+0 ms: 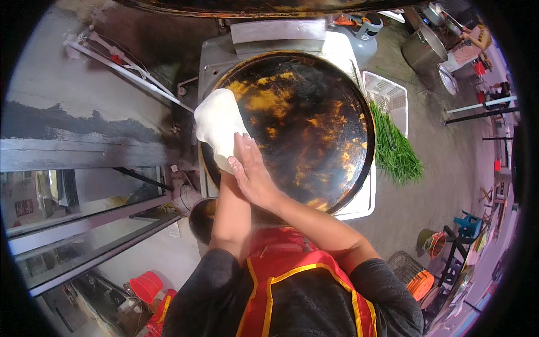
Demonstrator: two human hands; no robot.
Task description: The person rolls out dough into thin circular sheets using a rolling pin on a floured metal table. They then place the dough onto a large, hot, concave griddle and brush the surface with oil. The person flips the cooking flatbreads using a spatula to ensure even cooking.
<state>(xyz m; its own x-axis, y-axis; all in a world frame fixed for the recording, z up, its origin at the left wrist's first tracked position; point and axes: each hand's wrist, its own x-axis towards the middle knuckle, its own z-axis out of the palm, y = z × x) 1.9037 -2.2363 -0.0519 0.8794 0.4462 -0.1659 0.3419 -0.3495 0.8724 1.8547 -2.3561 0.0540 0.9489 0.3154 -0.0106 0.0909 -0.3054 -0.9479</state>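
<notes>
A stretched sheet of white dough [221,122] hangs over my left hand, at the left side of a large round black griddle [307,139]. The dough hides the fingers and palm of that hand; only the wrist and forearm [231,202] show below it. My right hand [252,170] lies over the left wrist area, with its fingertips touching the lower right edge of the dough and its thumb spread from the fingers. The griddle surface is dark with worn golden-brown patches, and it rests on a pale metal stand [362,206].
Right of the griddle are a white plastic basket [406,101] and green leafy stalks [396,147]. A gas cylinder [364,42] stands behind. Another dark round rim [269,10] crosses the top. A pot [202,219] sits lower left. A person [467,50] is far right, by a large metal pot [425,48].
</notes>
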